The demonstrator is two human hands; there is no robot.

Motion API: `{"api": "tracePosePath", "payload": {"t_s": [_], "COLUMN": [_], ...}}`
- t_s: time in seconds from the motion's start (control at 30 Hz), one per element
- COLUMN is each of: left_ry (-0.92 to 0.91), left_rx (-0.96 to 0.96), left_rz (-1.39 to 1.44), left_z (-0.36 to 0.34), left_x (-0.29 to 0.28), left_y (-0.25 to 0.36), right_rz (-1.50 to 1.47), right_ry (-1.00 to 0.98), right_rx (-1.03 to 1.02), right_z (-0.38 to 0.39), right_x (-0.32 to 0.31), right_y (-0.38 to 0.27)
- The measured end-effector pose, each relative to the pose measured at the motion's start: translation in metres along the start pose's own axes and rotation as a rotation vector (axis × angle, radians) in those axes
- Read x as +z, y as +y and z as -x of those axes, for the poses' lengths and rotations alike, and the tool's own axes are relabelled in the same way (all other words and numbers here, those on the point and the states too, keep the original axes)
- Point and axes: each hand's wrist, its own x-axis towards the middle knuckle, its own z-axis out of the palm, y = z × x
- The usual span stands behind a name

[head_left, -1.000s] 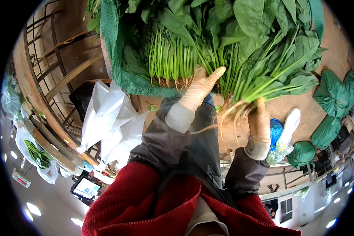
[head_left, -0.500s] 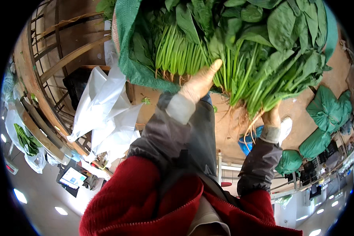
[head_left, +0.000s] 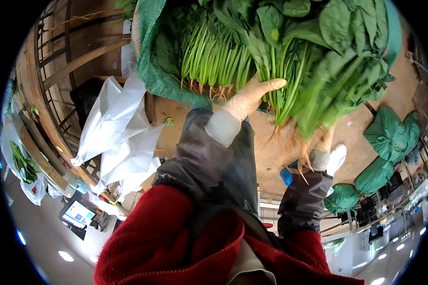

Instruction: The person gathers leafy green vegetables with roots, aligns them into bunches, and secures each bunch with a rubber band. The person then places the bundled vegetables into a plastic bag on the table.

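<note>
Your left hand [head_left: 251, 96] sits at the near side of the green sack [head_left: 150, 80], thumb stretched to the right across the stems [head_left: 279, 92] in the middle of the pile; its fingers are hidden behind the greens, so how tightly they curl cannot be told. Your right hand [head_left: 327, 138] is at the root end of the blurred bunch [head_left: 321, 97] on the right, seemingly bearing it from beneath, though roots [head_left: 303, 140] and blur hide how far its fingers close. That bunch lies over the right part of the pile, its leaves pointing away from you and its roots hanging toward your right sleeve [head_left: 302, 202]. It would be best to carry its weight low on the stems, where they look firmer, and spare the broad leaves, which probably bruise easily. A light, flat thumb on the left should steady the neighbouring stems without snapping them. Mind the loose roots near your sleeve, since they could snag, and leave undisturbed the neat row of stems [head_left: 214, 57] at the left, whose root ends point toward you and lie close together along the sack's near edge
</note>
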Motion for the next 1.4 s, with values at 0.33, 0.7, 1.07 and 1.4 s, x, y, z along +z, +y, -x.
{"api": "tracePosePath", "payload": {"t_s": [0.33, 0.7, 1.07, 1.4], "left_ry": [0.018, 0.069, 0.0, -0.254], "left_rx": [0.214, 0.214, 0.373, 0.66], "left_rz": [-0.329, -0.258, -0.62, -0.716], "left_z": [0.01, 0.007, 0.129, 0.189], "left_x": [0.017, 0.025, 0.13, 0.194], "left_y": [-0.003, -0.005, -0.039, 0.001], "right_rz": [0.255, 0.37, 0.229, 0.293], "right_ry": [-0.191, -0.127, -0.232, -0.237], "right_rx": [-0.089, -0.028, 0.219, 0.208], "right_z": [-0.011, 0.009, 0.123, 0.17], "right_x": [0.01, 0.028, 0.019, 0.024], "right_y": [-0.002, -0.008, -0.057, -0.074]}}
